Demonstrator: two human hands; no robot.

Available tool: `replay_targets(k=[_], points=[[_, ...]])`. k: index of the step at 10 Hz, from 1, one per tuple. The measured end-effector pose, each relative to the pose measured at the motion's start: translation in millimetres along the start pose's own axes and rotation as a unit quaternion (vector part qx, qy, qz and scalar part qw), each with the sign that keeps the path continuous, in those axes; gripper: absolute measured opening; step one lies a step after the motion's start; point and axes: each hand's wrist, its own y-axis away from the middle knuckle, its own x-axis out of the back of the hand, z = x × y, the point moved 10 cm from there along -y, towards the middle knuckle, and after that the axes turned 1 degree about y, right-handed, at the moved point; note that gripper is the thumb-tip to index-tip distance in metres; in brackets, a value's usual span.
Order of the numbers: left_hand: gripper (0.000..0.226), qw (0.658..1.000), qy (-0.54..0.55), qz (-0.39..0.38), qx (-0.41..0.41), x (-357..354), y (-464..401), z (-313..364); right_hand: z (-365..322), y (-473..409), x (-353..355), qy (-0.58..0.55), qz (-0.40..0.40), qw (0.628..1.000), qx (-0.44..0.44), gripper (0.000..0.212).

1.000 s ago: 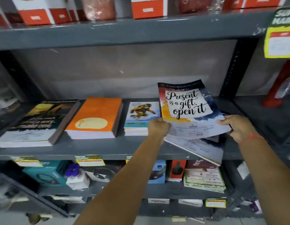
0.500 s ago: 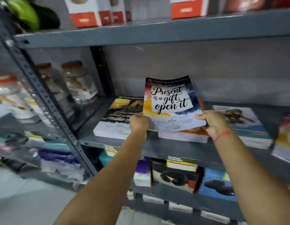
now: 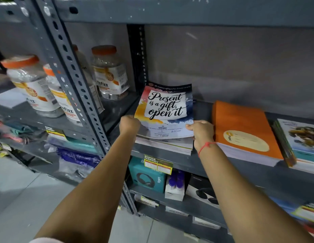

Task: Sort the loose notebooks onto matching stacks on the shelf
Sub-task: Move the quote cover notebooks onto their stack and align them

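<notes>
A thin notebook (image 3: 165, 109) with the words "Present is a gift, open it" on its cover lies tilted on top of the leftmost stack (image 3: 170, 146) on the grey shelf (image 3: 170, 159). My left hand (image 3: 129, 124) grips the notebook's lower left corner. At its lower right corner is my right hand (image 3: 201, 133), with a red thread on the wrist. To the right sit a stack of orange notebooks (image 3: 244, 130) and a stack with a cartoon cover (image 3: 301, 142). The cover of the stack under the notebook is hidden.
A perforated grey upright (image 3: 79, 95) stands left of the stack. Several plastic jars (image 3: 108, 72) with orange lids fill the bay beyond it. Boxed headphones (image 3: 146, 178) and other boxes sit on the shelf below. Another shelf board runs overhead.
I have carried the notebook left, from the far right pile past the orange stack, and lowered it onto the leftmost stack. Both hands stayed on it. My view has turned left.
</notes>
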Motion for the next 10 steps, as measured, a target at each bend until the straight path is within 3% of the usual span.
replay_targets(k=[1, 2, 3, 5, 6, 10], points=[[0.04, 0.898, -0.418, -0.077, -0.114, -18.4, -7.2, 5.1, 10.4, -10.8, -6.6, 0.005, 0.003, 1.0, 0.005, 0.031], [0.042, 0.901, -0.407, -0.047, -0.145, -19.8, -12.1, 10.2, 12.5, -14.8, -5.5, 0.019, 0.017, 1.0, 0.004, 0.03], [0.033, 0.991, -0.128, -0.02, -0.039, -11.0, -26.1, -4.9, 13.6, -18.0, -3.5, 0.028, 0.027, 0.999, 0.006, 0.029], [0.03, 0.973, -0.207, -0.061, -0.078, -26.1, -25.0, 3.1, 13.4, -20.5, -1.1, 0.054, 0.043, 0.998, 0.001, 0.025], [0.03, 0.973, -0.214, -0.068, -0.056, -27.6, -26.5, -0.8, 17.4, -18.6, 0.6, 0.055, 0.044, 0.998, 0.003, 0.017], [0.034, 0.946, -0.322, 0.0, -0.018, -19.5, -14.4, -9.3, 32.2, -10.0, 13.3, 0.019, 0.077, 0.997, 0.007, 0.015]])
